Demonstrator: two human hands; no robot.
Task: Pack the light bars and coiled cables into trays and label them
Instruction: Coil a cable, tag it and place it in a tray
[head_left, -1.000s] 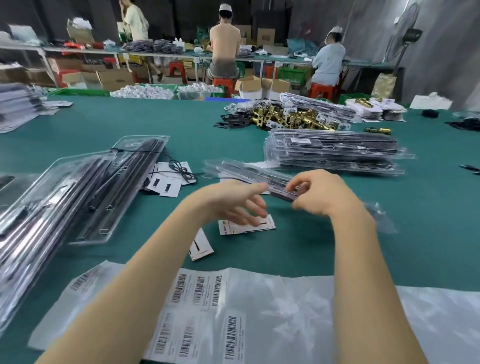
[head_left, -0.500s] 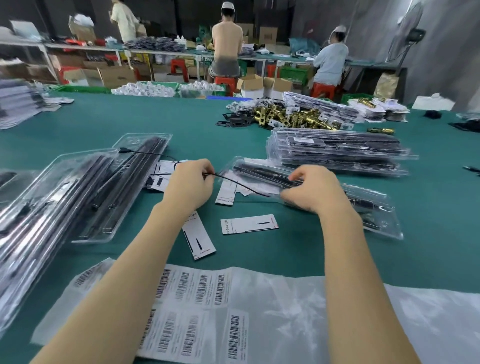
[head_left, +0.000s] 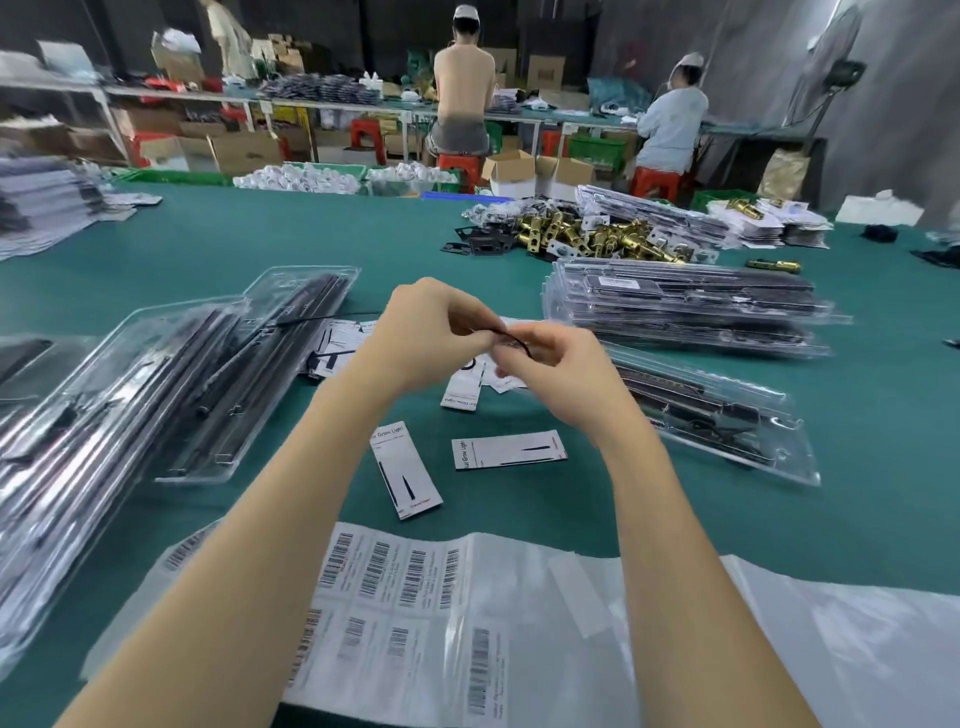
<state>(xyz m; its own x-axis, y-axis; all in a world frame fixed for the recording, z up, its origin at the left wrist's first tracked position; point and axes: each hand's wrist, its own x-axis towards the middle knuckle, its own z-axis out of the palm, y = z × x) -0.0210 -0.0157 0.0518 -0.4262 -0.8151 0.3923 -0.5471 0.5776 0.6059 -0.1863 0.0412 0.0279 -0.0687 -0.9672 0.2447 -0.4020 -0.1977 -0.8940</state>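
Observation:
My left hand (head_left: 426, 332) and my right hand (head_left: 550, 371) meet above the green table, both pinching a thin black cable (head_left: 511, 339) that loops between the fingers. Just right of my right hand lies a clear tray (head_left: 727, 415) with dark light bars in it. Another clear tray of light bars (head_left: 249, 374) sits to the left, with a cable trailing across its top. White paper cards (head_left: 501, 449) lie under my hands. A sheet of barcode labels (head_left: 395, 571) is at the near edge.
A stack of packed trays (head_left: 685, 306) stands at the right. More trays (head_left: 47, 467) pile up at the far left. Brass hardware (head_left: 587, 236) lies further back. People sit at a bench behind the table.
My left hand came back from the left tray, drawing the cable toward the middle. Both hands have risen and closed together on the cable.

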